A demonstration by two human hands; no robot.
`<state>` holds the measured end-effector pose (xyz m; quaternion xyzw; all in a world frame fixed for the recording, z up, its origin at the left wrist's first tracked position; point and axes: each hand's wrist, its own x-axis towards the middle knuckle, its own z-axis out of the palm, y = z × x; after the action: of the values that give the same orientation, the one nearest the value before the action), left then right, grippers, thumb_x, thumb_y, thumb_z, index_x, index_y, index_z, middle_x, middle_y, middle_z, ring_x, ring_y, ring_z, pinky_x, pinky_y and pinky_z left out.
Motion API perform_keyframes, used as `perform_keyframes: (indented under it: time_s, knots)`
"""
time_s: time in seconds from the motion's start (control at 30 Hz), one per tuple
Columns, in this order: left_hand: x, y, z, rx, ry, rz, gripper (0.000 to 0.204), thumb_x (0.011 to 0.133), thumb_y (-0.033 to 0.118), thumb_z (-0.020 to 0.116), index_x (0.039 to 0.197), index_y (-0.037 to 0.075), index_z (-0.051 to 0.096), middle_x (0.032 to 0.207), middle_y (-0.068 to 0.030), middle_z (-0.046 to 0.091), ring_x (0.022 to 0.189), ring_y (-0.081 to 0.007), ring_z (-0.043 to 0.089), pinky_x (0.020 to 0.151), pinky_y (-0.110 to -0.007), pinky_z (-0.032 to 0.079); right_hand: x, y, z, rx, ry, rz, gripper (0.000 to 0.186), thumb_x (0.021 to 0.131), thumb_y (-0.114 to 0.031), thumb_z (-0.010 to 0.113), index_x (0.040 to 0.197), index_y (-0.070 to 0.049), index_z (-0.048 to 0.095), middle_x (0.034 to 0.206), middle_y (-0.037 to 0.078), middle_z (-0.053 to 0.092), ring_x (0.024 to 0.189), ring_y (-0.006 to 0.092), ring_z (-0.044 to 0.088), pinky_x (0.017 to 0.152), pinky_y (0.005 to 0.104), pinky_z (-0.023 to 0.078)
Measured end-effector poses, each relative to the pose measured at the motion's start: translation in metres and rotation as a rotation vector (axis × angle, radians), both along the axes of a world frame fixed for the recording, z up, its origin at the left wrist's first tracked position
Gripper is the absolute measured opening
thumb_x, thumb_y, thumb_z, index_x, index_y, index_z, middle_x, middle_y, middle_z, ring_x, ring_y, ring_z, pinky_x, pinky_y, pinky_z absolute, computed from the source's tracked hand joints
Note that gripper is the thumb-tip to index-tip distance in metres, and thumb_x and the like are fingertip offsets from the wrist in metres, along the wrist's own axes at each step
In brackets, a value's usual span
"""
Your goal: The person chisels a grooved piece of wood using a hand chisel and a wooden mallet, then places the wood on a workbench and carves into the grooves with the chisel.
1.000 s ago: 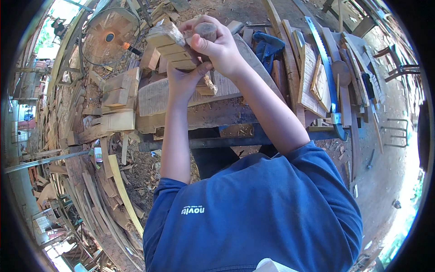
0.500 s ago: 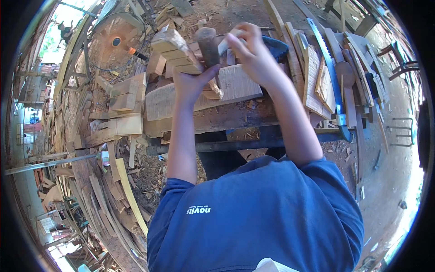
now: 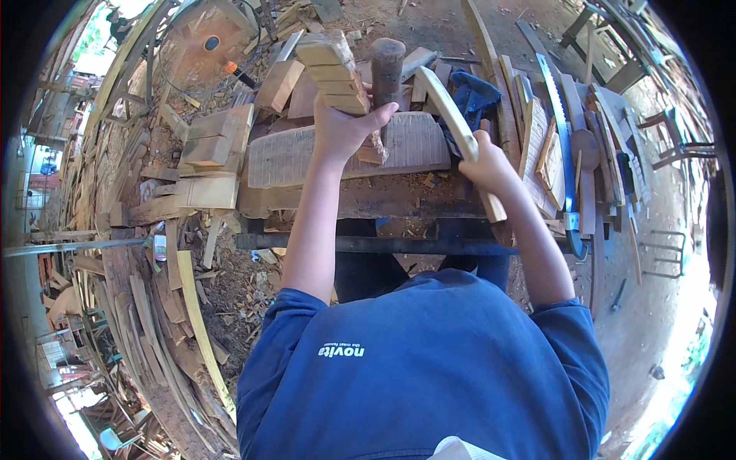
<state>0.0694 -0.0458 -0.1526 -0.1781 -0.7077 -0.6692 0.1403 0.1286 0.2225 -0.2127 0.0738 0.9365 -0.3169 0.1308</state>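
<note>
My left hand [image 3: 345, 134] is closed round a pale, notched wooden block [image 3: 330, 65] with a rough, splintered side, its thumb against a dark round wooden piece [image 3: 388, 60] standing upright beside it. Both pieces are over a thick, weathered board [image 3: 280, 161] on the bench. To their right, my right hand [image 3: 488, 165] grips a long pale wooden stick [image 3: 441, 103], held at a slant, its far end near the upright piece. Where the fingers of my left hand wrap behind the block, they are partly hidden.
A blue-handled saw [image 3: 553, 100] lies among planks [image 3: 537, 153] at the right, near a dark blue cloth [image 3: 475, 92]. Left are stacked offcuts [image 3: 207, 149], a small bottle [image 3: 159, 247] and an orange-and-black handled tool [image 3: 238, 73]. A metal bar [image 3: 307, 242] runs along the bench's front.
My right hand has left the upright round piece, moved right and downward, and now holds the long stick. My left hand still holds the block, slightly further right in view.
</note>
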Motion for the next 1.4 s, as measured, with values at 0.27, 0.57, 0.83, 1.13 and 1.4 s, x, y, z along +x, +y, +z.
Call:
perform_keyframes:
  time_s: [0.27,0.57,0.83,1.13,1.4]
  knots:
    - [-0.005,0.003,-0.004,0.025,-0.03,-0.022,0.045,0.069,0.013,0.094,0.101,0.004,0.064,0.093,-0.0044,0.07,0.085,-0.0137,0.069,0.075,-0.029,0.058,0.022,0.016,0.109,-0.406,0.426,-0.031,0.063,0.1,-0.021,0.065,0.151,0.005,0.039,0.103,0.015,0.066,0.081,0.0184,0.068,0.074,0.0317,0.055]
    - [-0.003,-0.002,-0.001,0.004,-0.108,-0.073,0.052,0.069,0.02,0.095,0.109,0.003,0.065,0.098,-0.0056,0.071,0.088,-0.0135,0.069,0.078,-0.03,0.058,0.052,-0.026,0.218,-0.449,0.885,0.072,0.044,0.105,-0.02,0.057,0.141,0.0,0.044,0.103,0.019,0.071,0.085,0.0273,0.072,0.074,0.0376,0.057]
    - [-0.005,-0.011,-0.004,-0.052,-0.035,-0.062,0.054,0.071,0.019,0.094,0.111,0.002,0.062,0.096,-0.0067,0.072,0.084,-0.0148,0.071,0.078,-0.03,0.059,0.075,-0.036,0.256,-0.113,0.388,0.145,0.048,0.103,-0.023,0.062,0.144,-0.002,0.047,0.09,0.009,0.068,0.065,0.0138,0.064,0.061,0.0299,0.053]
    - [-0.008,-0.004,-0.01,-0.231,0.094,-0.011,0.055,0.07,0.018,0.094,0.111,0.002,0.061,0.102,-0.0076,0.069,0.091,-0.0157,0.069,0.081,-0.032,0.058,0.065,-0.038,0.248,0.185,0.248,0.33,0.033,0.104,-0.022,0.056,0.132,-0.004,0.049,0.082,0.014,0.066,0.071,0.017,0.069,0.062,0.0337,0.054]
    - [-0.003,-0.009,-0.005,-0.077,0.032,-0.023,0.058,0.073,0.016,0.09,0.118,0.002,0.058,0.104,-0.0059,0.067,0.09,-0.0156,0.065,0.081,-0.032,0.056,0.068,-0.056,0.271,-0.104,0.818,0.033,0.041,0.099,-0.015,0.062,0.136,-0.004,0.047,0.086,0.008,0.062,0.069,0.0124,0.062,0.062,0.03,0.053]
